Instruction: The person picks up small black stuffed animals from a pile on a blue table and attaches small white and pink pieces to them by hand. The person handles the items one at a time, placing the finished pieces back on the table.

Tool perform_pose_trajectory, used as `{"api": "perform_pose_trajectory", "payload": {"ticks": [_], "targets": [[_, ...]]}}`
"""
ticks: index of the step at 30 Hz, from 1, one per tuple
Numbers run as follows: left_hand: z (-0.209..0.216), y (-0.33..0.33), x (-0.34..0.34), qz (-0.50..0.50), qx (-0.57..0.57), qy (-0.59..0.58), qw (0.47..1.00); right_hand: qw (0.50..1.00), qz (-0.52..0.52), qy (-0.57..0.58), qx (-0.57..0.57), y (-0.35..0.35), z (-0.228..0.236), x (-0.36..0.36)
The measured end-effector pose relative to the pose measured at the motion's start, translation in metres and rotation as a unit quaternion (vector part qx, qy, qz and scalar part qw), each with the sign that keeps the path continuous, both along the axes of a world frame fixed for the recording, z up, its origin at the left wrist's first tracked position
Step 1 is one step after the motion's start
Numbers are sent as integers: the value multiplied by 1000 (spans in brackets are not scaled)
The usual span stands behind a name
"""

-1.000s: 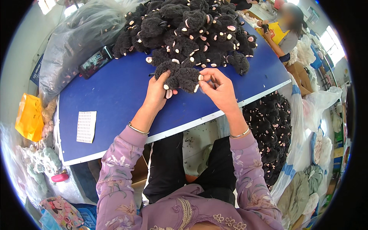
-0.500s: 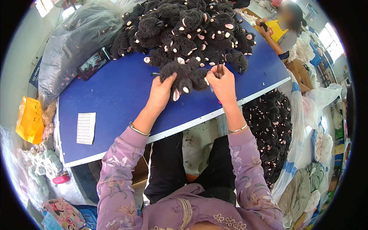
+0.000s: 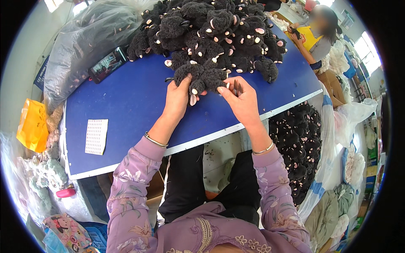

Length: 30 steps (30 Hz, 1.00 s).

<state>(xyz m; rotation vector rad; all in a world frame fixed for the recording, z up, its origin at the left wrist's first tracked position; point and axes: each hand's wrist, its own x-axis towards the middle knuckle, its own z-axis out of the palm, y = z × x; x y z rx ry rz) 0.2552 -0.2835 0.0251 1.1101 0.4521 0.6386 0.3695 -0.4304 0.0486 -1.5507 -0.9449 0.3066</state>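
Observation:
A black curly-furred plush toy [image 3: 201, 79] with pale pink ears and paw tips is held just above the table, in front of a heap of similar toys. My left hand [image 3: 178, 96] is closed on its left side, with the thumb on top and some fingertips showing beneath. At the toy's right limb, the thumb and finger of my right hand [image 3: 242, 101] are at a pale paw tip. Tucked in that same hand is a small dark two-pointed tool [image 3: 237, 87], perhaps thread snips; its lower part is hidden by my fingers.
The heap of black plush toys [image 3: 206, 31] covers the far side of the blue table [image 3: 139, 109]. A phone [image 3: 108, 65] leans on a clear plastic sack [image 3: 80, 50]. A printed sheet [image 3: 96, 136] lies left. More toys fill a bag [image 3: 297, 147] below right. Another person [image 3: 318, 38] works far right.
The plush toy has turned and tilted in my hands, and its lower ear shows less. My right fingers have shifted along its right limb, with the dark tool still in hand.

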Motion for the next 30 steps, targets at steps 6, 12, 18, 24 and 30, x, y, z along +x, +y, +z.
{"api": "perform_pose_trajectory", "payload": {"ticks": [6,12,18,24,30], "targets": [[0,15,-3,5,-20,43,999,975,31,-219,-36,-6,1,-10],[-5,23,-8,-18,-53,-9,998,983,132,-115,-53,-24,20,-17],[-5,18,-5,-29,-87,-59,994,990,22,136,30,-24,14,22],[0,8,-2,-24,-75,-52,996,943,129,295,-88,-12,8,-1],[-4,20,-5,1,-92,-59,994,827,522,139,-157,-38,40,-9]]}}
